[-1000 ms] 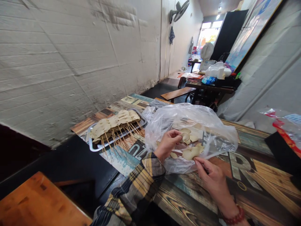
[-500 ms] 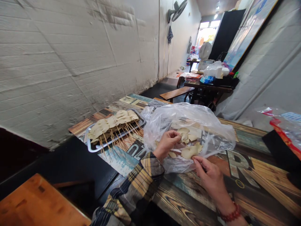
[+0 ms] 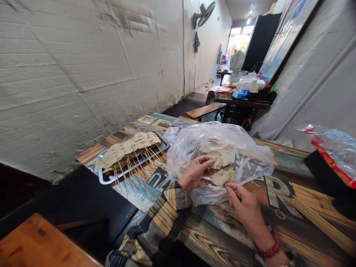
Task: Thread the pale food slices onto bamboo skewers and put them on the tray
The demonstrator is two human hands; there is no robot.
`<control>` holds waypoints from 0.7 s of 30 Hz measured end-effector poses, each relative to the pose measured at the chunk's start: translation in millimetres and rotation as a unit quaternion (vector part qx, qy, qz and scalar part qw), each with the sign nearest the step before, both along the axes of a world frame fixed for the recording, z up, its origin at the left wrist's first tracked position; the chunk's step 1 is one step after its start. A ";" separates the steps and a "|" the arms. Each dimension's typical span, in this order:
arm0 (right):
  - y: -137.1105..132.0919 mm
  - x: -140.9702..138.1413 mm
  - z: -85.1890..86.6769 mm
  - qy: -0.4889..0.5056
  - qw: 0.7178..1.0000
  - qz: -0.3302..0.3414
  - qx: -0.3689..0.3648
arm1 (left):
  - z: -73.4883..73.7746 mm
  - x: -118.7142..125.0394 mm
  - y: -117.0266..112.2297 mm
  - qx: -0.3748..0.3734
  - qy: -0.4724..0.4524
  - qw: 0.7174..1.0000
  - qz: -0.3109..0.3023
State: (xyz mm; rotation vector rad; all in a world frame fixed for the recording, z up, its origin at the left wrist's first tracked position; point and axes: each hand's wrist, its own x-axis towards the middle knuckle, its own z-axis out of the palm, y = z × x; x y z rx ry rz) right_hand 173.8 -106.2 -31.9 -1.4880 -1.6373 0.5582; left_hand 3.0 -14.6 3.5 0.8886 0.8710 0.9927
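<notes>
Pale slices [image 3: 222, 178], thin and uneven at the edges, lie right at the fingers of both hands, on or in a clear plastic bag [image 3: 187, 145] (which of the two I cannot tell). The left hand [image 3: 194, 172] has thumb and forefinger pressed together, pinching the edge of the farther slices. The right hand [image 3: 247, 204] pinches the near edge of the largest slice; whether a stick lies in that grip too is too small to tell. The bag spreads beneath the fingers and billows up beyond them, on a patterned surface [image 3: 203, 237]. Well to the left of the left fingers, a metal tray [image 3: 104, 181] holds a stack of beige sheets [image 3: 130, 147], with thin skewers [image 3: 122, 170] jutting toward the near side. Right of the right fingers and closer to the body lie a yellow ring [image 3: 279, 214] and wooden sticks [image 3: 319, 223]; farther right sits a red-and-clear package [image 3: 332, 159]. A red bracelet [image 3: 269, 250] circles the right wrist.
</notes>
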 end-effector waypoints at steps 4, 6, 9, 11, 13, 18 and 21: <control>0.9 -1.7 1.2 0.021 1.000 -0.001 -0.009 | -1.2 1.4 -0.2 0.010 -0.034 0.999 -0.024; 1.0 -3.0 2.0 0.020 1.000 -0.002 -0.008 | -3.3 2.4 -1.1 0.009 -0.032 0.998 -0.054; 0.0 -4.2 4.2 0.013 1.000 0.005 -0.011 | -6.7 3.5 -1.4 -0.009 -0.021 0.998 -0.058; -1.0 -4.6 6.0 0.014 1.000 0.015 -0.016 | -8.2 3.5 -0.3 -0.011 -0.023 0.999 -0.031; -1.8 -4.6 7.4 0.014 1.000 0.020 -0.018 | -9.1 2.7 1.4 -0.012 -0.029 0.999 -0.008; -2.1 -4.2 6.7 -0.008 1.000 0.008 0.014 | -11.3 2.0 3.4 -0.021 -0.029 0.999 0.023; -2.0 -3.2 2.8 -0.025 0.999 -0.005 0.034 | -13.6 3.9 2.7 -0.015 -0.011 0.999 0.028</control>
